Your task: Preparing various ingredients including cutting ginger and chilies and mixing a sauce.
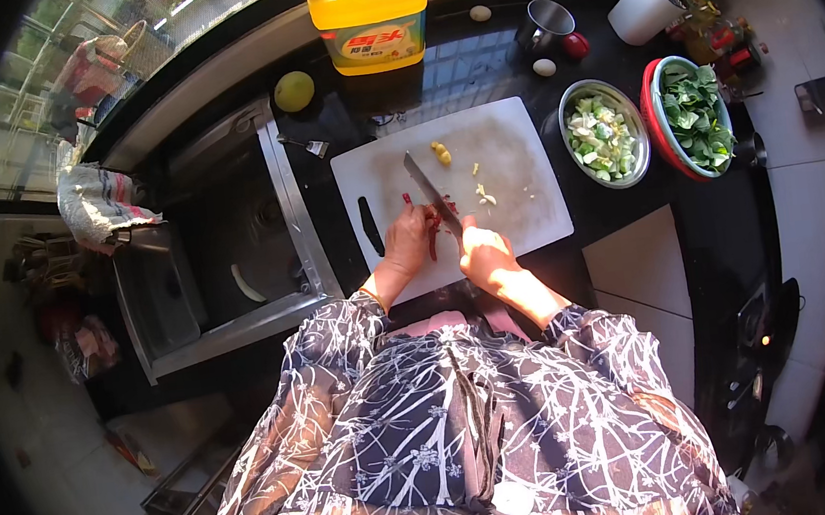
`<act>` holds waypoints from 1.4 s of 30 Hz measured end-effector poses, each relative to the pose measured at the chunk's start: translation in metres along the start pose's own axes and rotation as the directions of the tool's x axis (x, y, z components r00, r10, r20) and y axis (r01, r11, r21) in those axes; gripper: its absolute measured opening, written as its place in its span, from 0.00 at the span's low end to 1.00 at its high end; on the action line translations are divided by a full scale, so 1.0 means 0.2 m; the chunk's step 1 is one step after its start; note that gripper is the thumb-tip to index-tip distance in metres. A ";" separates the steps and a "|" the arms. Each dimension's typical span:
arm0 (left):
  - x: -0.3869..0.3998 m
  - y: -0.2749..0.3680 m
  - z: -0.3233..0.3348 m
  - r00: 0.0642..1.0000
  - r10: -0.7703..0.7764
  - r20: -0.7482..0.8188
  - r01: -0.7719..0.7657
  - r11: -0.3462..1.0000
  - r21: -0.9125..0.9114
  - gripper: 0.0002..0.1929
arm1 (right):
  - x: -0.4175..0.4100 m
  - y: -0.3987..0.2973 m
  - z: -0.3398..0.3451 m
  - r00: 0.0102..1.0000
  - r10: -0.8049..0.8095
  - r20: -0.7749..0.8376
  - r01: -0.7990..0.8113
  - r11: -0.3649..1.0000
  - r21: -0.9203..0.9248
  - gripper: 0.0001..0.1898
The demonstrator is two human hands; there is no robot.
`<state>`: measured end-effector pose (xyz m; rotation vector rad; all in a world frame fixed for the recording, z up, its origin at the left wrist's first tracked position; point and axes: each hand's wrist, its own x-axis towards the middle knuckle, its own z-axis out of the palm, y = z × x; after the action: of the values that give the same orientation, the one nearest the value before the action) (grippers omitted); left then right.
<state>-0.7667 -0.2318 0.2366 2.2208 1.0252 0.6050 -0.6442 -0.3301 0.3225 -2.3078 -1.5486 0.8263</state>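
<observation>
A white plastic cutting board [520,208] lies on the black countertop before me. My right hand [483,250] is closed on the handle of a kitchen knife [425,181], its blade slanting away to the upper left. Just left of the blade, my left hand [410,235] holds red chili peppers [432,246] down on the board. Chopped red pieces [450,207] lie against the blade. Farther up the board sits a piece of ginger [441,153], and right of the knife are pale garlic pieces [485,195].
Left is a steel sink [303,224] with a peeler [306,146] beside it. A yellow detergent jug [375,43] stands behind. To the right are a bowl of chopped pale-green vegetable [602,136], a bowl of leafy greens [695,114], a metal cup [546,23] and a knife block [643,11].
</observation>
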 end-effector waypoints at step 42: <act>0.13 -0.03 -0.14 0.964 -0.259 -0.057 0.263 0.962 0.073 0.09 | -0.06 0.06 0.08 0.996 -0.067 -0.066 0.071 0.996 0.053 0.08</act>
<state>-0.7731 -0.1988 0.2561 2.0982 1.3614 0.5078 -0.6469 -0.3472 0.3074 -2.2071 -1.5491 0.7600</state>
